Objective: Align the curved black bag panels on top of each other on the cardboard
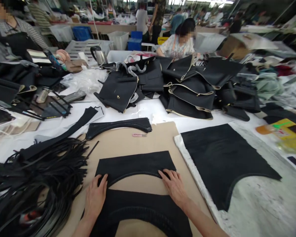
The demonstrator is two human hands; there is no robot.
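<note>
My left hand point(95, 197) lies flat, fingers together, its tips on the lower left corner of a black cut fabric piece point(135, 164) with a curved lower edge. My right hand point(174, 186) presses flat on the same piece's lower right corner. The piece rests on a brown cardboard sheet point(128, 141). Under my wrists lies another black curved piece point(143, 210). Neither hand grips anything.
A heap of black strips point(37, 177) lies at the left. A large black panel point(222, 161) rests on a white board at the right. Stacked black bag parts point(187, 85) fill the table's far side. A small pink object point(139, 135) and a curved black strip point(118, 125) lie ahead. Other people work beyond.
</note>
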